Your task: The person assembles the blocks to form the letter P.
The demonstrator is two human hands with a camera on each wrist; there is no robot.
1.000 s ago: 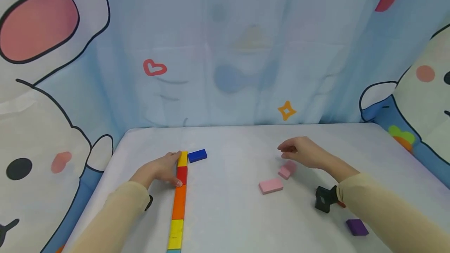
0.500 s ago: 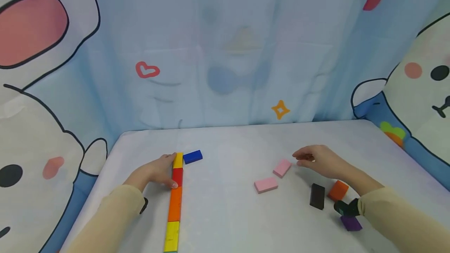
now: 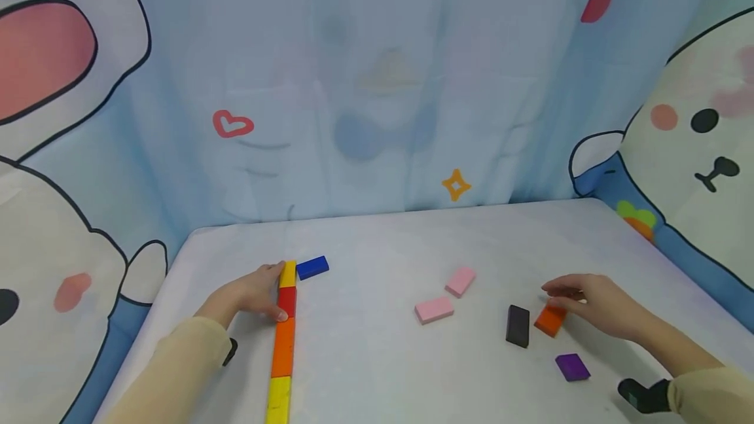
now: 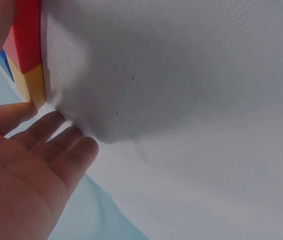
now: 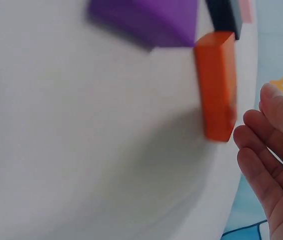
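Observation:
My left hand (image 3: 250, 292) rests along the left side of a straight row of blocks, fingers extended. Its thumb touches near the joint of the red block (image 3: 287, 298) and an orange block (image 3: 283, 347); in the left wrist view the index fingertip meets the end of the yellow block (image 4: 33, 84). A longer yellow block (image 3: 279, 401) continues the row toward me. On the right, my right hand (image 3: 601, 303) hovers at a loose orange block (image 3: 549, 322), overlapping its far edge. The right wrist view shows relaxed fingers beside that block, with nothing between them.
A blue block (image 3: 313, 267) lies aslant by the row's far end. Two pink blocks (image 3: 434, 310) lie mid-table. Left of the loose orange block is a black block (image 3: 518, 327), and nearer me a purple block (image 3: 573, 368). A printed curtain (image 3: 377, 188) stands behind the table.
My right hand has moved right and toward me, from above the pink blocks to the loose orange block. The left hand stays at the row. The head view has turned slightly right.

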